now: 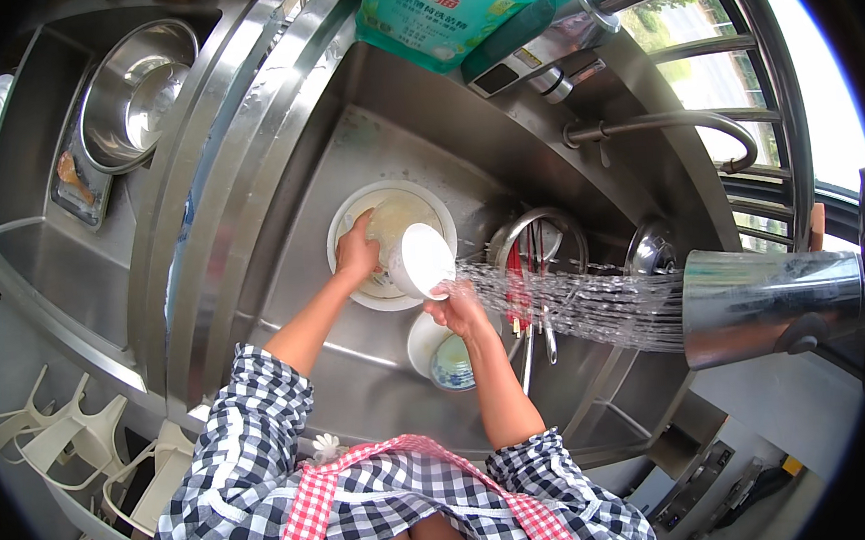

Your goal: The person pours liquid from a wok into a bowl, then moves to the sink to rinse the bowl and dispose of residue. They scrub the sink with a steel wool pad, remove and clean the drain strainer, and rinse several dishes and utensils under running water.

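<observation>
A large white basin (437,202) of cloudy water stands on the floor of the steel sink. My left hand (358,251) reaches into it at the left, fingers partly hidden; whether they hold a dish I cannot tell. In my right hand (459,307) is a small white bowl (427,261), tilted at the basin's right rim. Water sprays from a wide metal spray head (773,302) at the right towards this bowl. Below my right hand lie a white bowl (419,344) and a blue-patterned bowl (452,366).
Right of the basin, a metal pot (583,240) stands near red-handled utensils (515,283). A green detergent bottle (430,18) and curved faucet (663,120) line the far edge. The left sink holds a steel bowl (109,104) and a tray with a wooden spoon (72,177).
</observation>
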The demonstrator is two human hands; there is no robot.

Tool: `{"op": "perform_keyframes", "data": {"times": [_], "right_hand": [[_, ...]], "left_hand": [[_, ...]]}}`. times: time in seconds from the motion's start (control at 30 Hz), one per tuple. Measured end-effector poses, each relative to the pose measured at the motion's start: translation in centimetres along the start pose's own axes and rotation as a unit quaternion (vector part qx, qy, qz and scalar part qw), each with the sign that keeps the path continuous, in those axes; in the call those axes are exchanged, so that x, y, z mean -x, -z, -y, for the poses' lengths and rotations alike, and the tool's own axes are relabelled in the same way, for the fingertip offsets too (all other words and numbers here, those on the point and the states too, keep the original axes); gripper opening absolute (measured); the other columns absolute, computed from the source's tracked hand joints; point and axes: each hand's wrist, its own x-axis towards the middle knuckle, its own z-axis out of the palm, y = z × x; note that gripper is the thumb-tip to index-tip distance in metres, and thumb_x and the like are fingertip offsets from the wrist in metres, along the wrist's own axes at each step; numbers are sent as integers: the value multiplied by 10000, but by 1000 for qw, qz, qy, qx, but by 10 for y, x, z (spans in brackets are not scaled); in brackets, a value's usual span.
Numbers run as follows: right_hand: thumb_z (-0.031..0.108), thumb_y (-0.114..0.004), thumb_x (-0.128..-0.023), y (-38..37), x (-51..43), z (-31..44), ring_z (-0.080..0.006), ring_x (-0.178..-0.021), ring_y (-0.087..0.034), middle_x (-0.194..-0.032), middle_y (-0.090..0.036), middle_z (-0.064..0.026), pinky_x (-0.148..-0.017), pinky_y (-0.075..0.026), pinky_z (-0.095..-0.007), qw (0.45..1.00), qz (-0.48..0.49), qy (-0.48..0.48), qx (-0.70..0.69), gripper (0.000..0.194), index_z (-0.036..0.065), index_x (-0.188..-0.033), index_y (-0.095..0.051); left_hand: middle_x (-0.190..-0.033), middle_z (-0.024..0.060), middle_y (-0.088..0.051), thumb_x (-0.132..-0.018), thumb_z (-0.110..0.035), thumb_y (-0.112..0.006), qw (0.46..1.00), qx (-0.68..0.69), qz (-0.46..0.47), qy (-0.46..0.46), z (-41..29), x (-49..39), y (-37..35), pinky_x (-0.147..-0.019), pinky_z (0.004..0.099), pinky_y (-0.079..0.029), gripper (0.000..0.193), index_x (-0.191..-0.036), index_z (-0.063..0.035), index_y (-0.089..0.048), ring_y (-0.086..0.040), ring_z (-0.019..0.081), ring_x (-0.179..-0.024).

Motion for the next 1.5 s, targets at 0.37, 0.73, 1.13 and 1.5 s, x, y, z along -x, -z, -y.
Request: {"op": "perform_keyframes", "data": {"times": [0.37,0.73,1.13,1.5], "right_hand": [[22,-447,-700,-3,39,26,-139,-339,-441,-523,-518,-126,-283,-303,-242,976,-129,144,102,134,-57,-786,-514],[-30,-429,-715,35,76,10,-118,-432,-499,-745,-574,-103,-341,-389,-217,917,-190,349,15,389,-11,-1103,-451],[-91,-463,-650,30,66,2,-316,-871,-587,-1020,-579,-164,-732,-475,-352,598,-246,664,375,439,4,-1075,-517],[81,-452,-657,-8,45,11,-399,-777,-562,-791,-585,-245,-730,-428,-448,811,-186,335,441,570,33,-1221,-384]], "left_hand": [[-891,198,-590,-702,41,-416,998,40,2,-38,11,21,-7,-500,332,-508,597,-1279,-100,-357,-601,238,-509],[-656,79,-508,-662,-44,-526,661,-420,-103,-613,-21,20,-7,-451,269,-479,594,-1237,-165,-440,-535,176,-498],[-856,178,-578,-679,42,-506,727,-285,-194,-594,-35,55,39,-533,274,-509,542,-1195,-121,-484,-601,221,-668],[-906,126,-577,-775,43,-383,985,104,99,-100,-35,89,20,-423,246,-515,496,-1266,-17,-339,-602,184,-567]]}}
